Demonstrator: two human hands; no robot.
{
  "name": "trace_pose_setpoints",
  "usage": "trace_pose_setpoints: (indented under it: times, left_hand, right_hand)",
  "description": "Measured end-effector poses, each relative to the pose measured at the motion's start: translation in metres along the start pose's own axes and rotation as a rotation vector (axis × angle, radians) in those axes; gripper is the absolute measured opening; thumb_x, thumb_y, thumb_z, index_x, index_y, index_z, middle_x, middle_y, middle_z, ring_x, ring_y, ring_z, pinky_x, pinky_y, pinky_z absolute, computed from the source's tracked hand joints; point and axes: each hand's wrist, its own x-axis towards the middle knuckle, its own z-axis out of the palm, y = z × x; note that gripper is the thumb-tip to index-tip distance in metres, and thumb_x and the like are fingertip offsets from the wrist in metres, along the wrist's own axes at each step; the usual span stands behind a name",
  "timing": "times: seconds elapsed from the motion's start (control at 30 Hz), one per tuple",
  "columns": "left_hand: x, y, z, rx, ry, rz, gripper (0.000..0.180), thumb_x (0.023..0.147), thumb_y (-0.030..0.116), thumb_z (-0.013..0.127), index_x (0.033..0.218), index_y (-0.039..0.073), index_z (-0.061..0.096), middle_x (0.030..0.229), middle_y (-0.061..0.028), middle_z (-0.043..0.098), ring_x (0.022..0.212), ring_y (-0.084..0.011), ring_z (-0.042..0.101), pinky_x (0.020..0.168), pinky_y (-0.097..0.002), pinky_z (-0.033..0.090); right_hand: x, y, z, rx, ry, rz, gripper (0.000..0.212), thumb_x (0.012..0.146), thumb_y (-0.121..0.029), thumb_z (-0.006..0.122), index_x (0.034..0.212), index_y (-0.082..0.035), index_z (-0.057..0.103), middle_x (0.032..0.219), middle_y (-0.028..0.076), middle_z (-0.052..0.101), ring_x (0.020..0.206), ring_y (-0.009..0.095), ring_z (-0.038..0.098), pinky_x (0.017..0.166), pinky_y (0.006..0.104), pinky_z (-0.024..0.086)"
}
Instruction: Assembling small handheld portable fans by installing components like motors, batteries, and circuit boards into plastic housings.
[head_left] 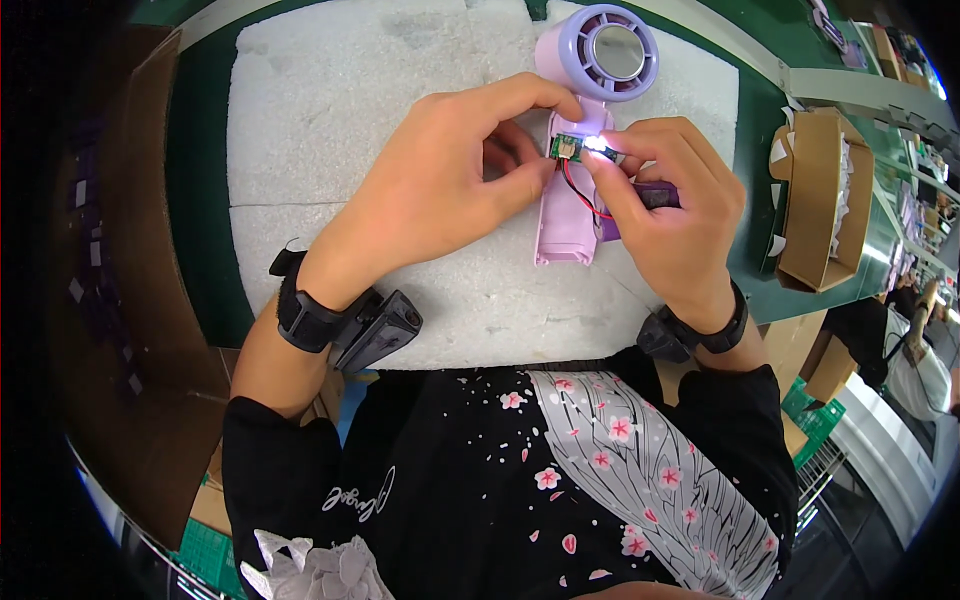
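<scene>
A lilac handheld fan [608, 52] lies on the white foam sheet with its round head away from me. Its handle shell [566, 225] is open toward me. Over the shell, a small green circuit board [566, 147] glows with a bright white light. My right hand [682, 200] pinches the board's right end between thumb and index finger. My left hand [440, 175] is curled around the shell's left side, index fingertip at the neck, thumb tip by the board. Red and black wires [578, 190] run down from the board. A purple and black piece [657, 195] is partly hidden by my right hand.
The white foam sheet [330, 120] covers the green table [200, 200]. A large cardboard box [140, 330] stands at the left. A smaller cardboard box [825, 200] with white pieces sits at the right. Another person [915, 350] is at the far right. Black devices are strapped to both my wrists.
</scene>
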Motion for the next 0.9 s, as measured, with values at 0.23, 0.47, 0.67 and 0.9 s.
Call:
trace_pose_setpoints:
  times: [0.23,0.47,0.67,0.9]
  left_hand:
    - [0.000,0.001,-0.003,0.015,-0.049,-0.016,0.035,0.085,-0.003,0.057,0.120,0.003,0.057,0.090,-0.0039,0.062,0.077,-0.0069,0.057,0.073,-0.0225,0.049]
    - [0.001,-0.007,0.003,-0.042,0.055,0.031,0.032,0.082,0.000,0.058,0.113,0.006,0.063,0.077,-0.0069,0.065,0.068,-0.0135,0.063,0.063,-0.0263,0.050]
    - [0.003,-0.007,0.003,-0.012,0.067,0.045,0.031,0.084,0.000,0.058,0.113,0.006,0.065,0.079,-0.0069,0.067,0.066,-0.0121,0.062,0.063,-0.0256,0.050]
    - [0.008,-0.007,0.000,0.036,0.096,0.022,0.027,0.083,0.002,0.059,0.108,0.006,0.070,0.081,-0.0091,0.069,0.065,-0.0138,0.064,0.062,-0.0257,0.051]
  right_hand:
    - [0.000,0.000,0.000,-0.042,0.017,-0.043,0.019,0.072,0.001,0.078,0.089,-0.002,0.069,0.083,0.006,0.065,0.061,0.010,0.060,0.053,0.0215,0.046]
    - [0.003,-0.003,0.003,-0.116,0.023,-0.128,0.018,0.073,-0.001,0.077,0.090,-0.002,0.070,0.083,0.006,0.066,0.062,0.013,0.060,0.054,0.0230,0.047]
    - [0.004,-0.001,0.003,-0.112,0.011,-0.125,0.018,0.074,-0.001,0.077,0.091,-0.002,0.070,0.083,0.006,0.065,0.062,0.014,0.061,0.054,0.0235,0.047]
    - [0.007,0.005,0.007,-0.033,0.031,-0.054,0.016,0.074,-0.002,0.077,0.088,-0.002,0.069,0.081,0.006,0.064,0.061,0.013,0.059,0.054,0.0234,0.047]
